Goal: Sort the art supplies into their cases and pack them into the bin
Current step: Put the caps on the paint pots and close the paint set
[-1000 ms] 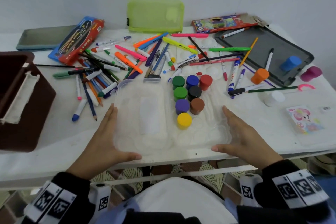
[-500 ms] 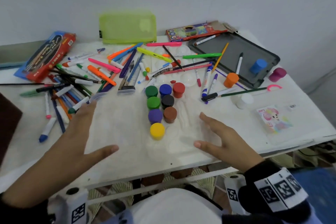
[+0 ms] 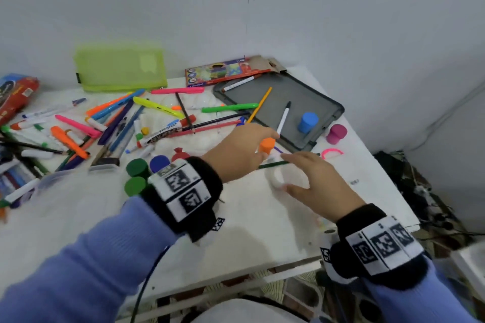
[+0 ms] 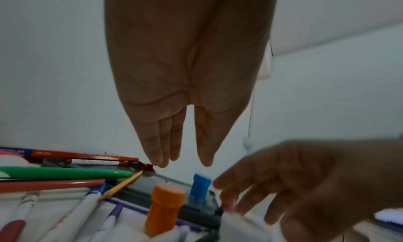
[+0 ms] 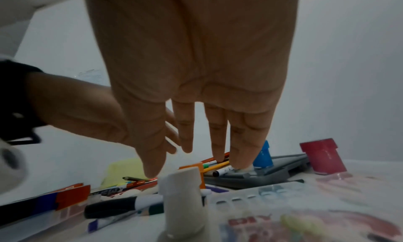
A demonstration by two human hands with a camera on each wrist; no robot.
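Small white paint pot (image 3: 278, 178) is lying partly hidden under right hand (image 3: 319, 186), fingers spread wide, w/o gripping. Left hand (image 3: 241, 151), fingers straight, is hovering just above orange paint pot (image 3: 267, 145).

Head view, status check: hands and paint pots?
Left hand open over orange pot. Right hand open by white pot. Neither gripped. Pens lie between.

- The left hand (image 3: 242, 151) reaches over the white surface (image 3: 78, 217) to the orange paint pot (image 3: 267, 145).
- The right hand (image 3: 319, 186) is spread out over the white paint pot (image 3: 277, 178) (not gripping it).
- A blue pot (image 3: 307, 122) stands on the grey tray (image 3: 301, 92).
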